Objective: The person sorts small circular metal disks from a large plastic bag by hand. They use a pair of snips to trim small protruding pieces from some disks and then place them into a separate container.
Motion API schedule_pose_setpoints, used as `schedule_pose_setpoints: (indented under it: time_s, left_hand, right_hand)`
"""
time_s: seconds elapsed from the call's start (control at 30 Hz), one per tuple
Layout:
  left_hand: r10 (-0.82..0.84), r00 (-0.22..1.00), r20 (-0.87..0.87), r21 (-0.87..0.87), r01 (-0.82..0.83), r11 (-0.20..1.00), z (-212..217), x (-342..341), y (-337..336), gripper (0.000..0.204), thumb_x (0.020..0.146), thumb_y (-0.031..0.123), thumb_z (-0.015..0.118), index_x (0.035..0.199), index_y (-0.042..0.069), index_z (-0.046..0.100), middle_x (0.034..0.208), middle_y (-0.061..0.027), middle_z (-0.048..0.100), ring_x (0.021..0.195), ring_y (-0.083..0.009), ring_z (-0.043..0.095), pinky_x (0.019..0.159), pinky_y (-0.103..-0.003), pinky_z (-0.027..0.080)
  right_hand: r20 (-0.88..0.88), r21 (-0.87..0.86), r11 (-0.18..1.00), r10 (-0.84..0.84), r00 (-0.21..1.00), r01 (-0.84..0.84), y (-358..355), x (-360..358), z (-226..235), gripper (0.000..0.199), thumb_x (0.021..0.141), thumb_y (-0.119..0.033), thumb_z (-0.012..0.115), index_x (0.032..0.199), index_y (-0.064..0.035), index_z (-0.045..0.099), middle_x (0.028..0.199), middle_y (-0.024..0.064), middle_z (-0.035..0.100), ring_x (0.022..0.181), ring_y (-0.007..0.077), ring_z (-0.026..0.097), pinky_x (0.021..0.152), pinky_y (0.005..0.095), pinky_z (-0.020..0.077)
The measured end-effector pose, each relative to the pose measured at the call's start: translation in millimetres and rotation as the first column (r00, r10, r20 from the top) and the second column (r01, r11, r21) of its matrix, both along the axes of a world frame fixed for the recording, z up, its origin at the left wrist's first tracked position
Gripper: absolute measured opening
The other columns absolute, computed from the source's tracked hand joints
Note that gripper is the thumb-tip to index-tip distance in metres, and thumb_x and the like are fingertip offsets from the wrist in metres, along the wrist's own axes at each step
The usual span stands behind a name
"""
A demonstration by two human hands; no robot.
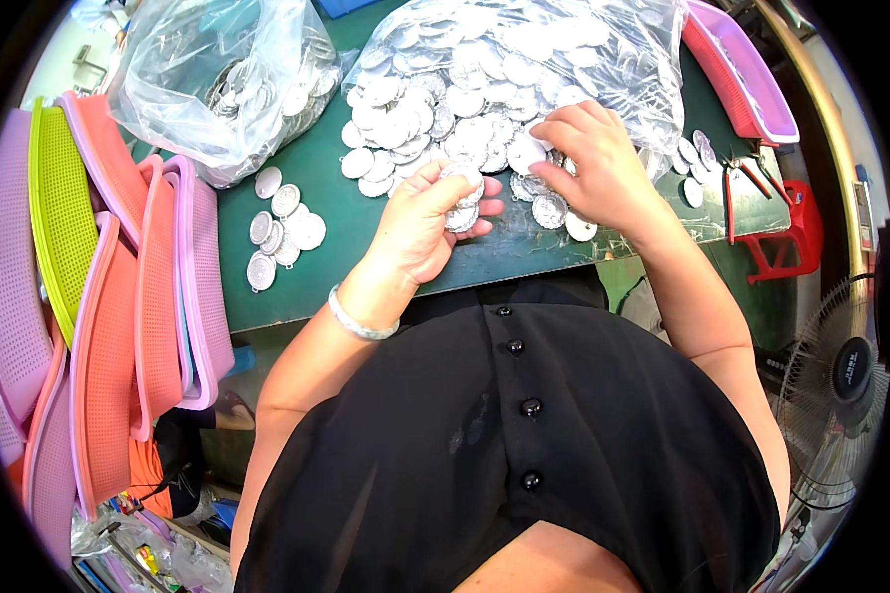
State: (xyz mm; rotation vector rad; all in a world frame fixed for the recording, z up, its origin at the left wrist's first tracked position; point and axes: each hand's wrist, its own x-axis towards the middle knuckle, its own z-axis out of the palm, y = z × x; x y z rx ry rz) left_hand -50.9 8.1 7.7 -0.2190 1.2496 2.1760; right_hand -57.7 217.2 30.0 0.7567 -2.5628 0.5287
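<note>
My left hand is closed around a small stack of round silver metal discs, with the thumb on top and fingertips showing at the right. To its right, my right hand reaches over the edge of a large heap of the same discs. Its thumb and forefinger close on one pale disc. The heap spills from a clear plastic bag onto the green table. A few discs lie just under my right hand; some carry a small loop at the rim.
Several discs lie apart on the left, near a second clear bag of metal parts. Stacked plastic baskets crowd the left side. At right are loose discs, pliers, a pink basket, a red stool and a fan.
</note>
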Motion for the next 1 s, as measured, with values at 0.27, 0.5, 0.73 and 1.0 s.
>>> schedule_pose_setpoints:
  time_s: [0.27,0.5,0.73,1.0]
  left_hand:
    - [-0.013,0.999,-0.030,0.000,0.013,1.000,1,1,-3,0.031,0.077,0.002,0.051,0.108,0.004,0.052,0.088,-0.0090,0.061,0.074,-0.0176,0.061,0.060,-0.027,0.050]
    - [-0.042,0.998,-0.046,-0.065,0.039,0.997,0,0,-3,0.030,0.079,0.007,0.054,0.109,0.005,0.053,0.085,-0.0061,0.060,0.075,-0.0162,0.060,0.060,-0.027,0.048]
    - [-0.076,0.995,-0.070,-0.095,0.069,0.993,5,3,14,0.019,0.081,0.016,0.061,0.097,0.008,0.055,0.080,-0.0023,0.060,0.072,-0.0145,0.060,0.059,-0.025,0.046]
    - [-0.041,0.999,-0.023,-0.037,0.040,0.998,4,1,14,0.012,0.081,0.013,0.060,0.090,0.007,0.055,0.081,-0.0039,0.061,0.071,-0.0154,0.061,0.053,-0.025,0.046]
  right_hand:
    - [0.001,0.157,0.986,-0.057,0.998,0.056,-7,6,-2,0.029,0.063,-0.021,0.069,0.086,-0.0061,0.059,0.088,0.0048,0.051,0.088,0.0230,0.046,0.080,0.0359,0.0335]
    - [-0.013,0.076,0.995,-0.062,0.998,0.063,-9,4,-6,0.014,0.068,-0.016,0.063,0.078,-0.0064,0.060,0.080,0.0041,0.053,0.082,0.0208,0.048,0.079,0.0364,0.0335]
    - [0.471,-0.443,0.895,0.180,0.863,0.055,-8,4,3,0.010,0.074,-0.013,0.060,0.080,-0.0058,0.062,0.079,0.0055,0.057,0.078,0.0229,0.052,0.075,0.0346,0.0364]
    - [0.000,0.171,0.985,0.012,1.000,-0.011,7,10,5,0.019,0.067,-0.017,0.066,0.082,-0.0064,0.061,0.081,0.0051,0.053,0.083,0.0221,0.049,0.077,0.0337,0.0357]
